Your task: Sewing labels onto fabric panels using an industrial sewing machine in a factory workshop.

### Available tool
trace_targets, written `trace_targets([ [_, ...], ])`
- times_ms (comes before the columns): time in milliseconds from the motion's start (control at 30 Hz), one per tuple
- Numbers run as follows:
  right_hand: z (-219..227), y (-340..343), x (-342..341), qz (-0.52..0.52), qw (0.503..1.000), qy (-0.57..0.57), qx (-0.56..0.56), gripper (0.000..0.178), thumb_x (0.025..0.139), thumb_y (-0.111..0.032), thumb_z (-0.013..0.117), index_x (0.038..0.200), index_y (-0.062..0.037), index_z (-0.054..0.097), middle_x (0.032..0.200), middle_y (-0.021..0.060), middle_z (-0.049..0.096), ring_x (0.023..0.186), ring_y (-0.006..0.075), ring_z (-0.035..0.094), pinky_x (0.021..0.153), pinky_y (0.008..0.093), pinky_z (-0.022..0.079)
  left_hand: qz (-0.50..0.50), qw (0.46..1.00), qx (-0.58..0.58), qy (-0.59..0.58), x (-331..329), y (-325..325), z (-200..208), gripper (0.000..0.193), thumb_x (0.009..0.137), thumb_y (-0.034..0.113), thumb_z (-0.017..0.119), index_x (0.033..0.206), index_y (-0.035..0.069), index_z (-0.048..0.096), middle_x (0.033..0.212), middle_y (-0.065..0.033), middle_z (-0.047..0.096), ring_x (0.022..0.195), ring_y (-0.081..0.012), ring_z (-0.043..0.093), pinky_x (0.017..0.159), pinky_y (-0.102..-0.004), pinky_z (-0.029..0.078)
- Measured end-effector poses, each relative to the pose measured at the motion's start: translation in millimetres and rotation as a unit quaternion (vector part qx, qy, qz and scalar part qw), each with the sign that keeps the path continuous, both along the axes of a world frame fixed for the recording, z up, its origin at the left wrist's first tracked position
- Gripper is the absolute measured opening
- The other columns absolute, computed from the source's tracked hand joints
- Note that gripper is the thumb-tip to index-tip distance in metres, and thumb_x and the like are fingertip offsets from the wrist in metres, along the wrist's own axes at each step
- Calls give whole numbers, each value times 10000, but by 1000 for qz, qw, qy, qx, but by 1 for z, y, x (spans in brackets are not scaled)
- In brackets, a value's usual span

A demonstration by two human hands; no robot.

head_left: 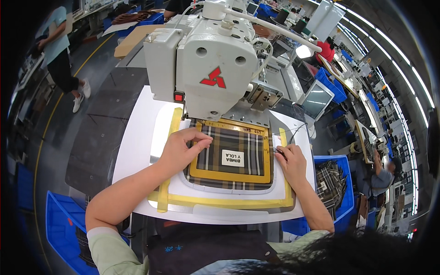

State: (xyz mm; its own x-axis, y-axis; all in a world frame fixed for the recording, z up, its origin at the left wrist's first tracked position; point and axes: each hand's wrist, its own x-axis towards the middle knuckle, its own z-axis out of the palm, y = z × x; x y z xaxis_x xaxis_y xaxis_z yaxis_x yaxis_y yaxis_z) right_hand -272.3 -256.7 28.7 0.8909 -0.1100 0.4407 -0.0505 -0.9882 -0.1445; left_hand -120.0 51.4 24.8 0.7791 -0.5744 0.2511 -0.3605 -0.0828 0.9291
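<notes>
A piece of dark plaid fabric (215, 149) lies under a yellow rectangular frame (229, 176) below the head of a white industrial sewing machine (213, 59). A small white label (233, 158) with dark print sits on the fabric inside the frame. My left hand (182, 149) reaches over the frame's left side, thumb and fingertips pinched together above the fabric; whatever is between them is too small to make out. Beside the frame's right edge, my right hand (292, 161) is closed around a small dark tool (277, 150), mostly hidden by the fingers.
A white board (133, 176) edged with yellow tape (229, 201) carries the work. Blue bins stand at the left (64, 220) and right (350, 183), the right one holding plaid pieces (330, 185). A screen (317, 101) stands at the right. One person (59, 50) is at the far left.
</notes>
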Motion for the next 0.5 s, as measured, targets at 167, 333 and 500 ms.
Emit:
trace_targets([
  [167,4,9,6,39,999,-36,1,205,773,-182,722,924,-50,680,835,68,581,774,239,572,654,330,463,-1,1000,-5,-7,1,0,-3,135,855,90,654,907,-29,688,822,-72,666,764,-134,642,712,-246,489],
  [333,25,61,33,165,975,10,152,168,778,-61,715,941,-31,688,858,80,604,777,222,595,656,301,482,-4,1000,-3,-4,0,1,-2,132,853,89,658,904,-30,684,824,-75,668,767,-135,644,714,-245,490],
  [500,24,109,70,230,914,64,330,165,795,-36,703,960,-26,691,849,69,610,767,166,612,666,264,493,-3,1000,-6,-11,2,0,-2,133,854,94,658,903,-27,686,821,-75,670,769,-131,641,717,-247,490],
])
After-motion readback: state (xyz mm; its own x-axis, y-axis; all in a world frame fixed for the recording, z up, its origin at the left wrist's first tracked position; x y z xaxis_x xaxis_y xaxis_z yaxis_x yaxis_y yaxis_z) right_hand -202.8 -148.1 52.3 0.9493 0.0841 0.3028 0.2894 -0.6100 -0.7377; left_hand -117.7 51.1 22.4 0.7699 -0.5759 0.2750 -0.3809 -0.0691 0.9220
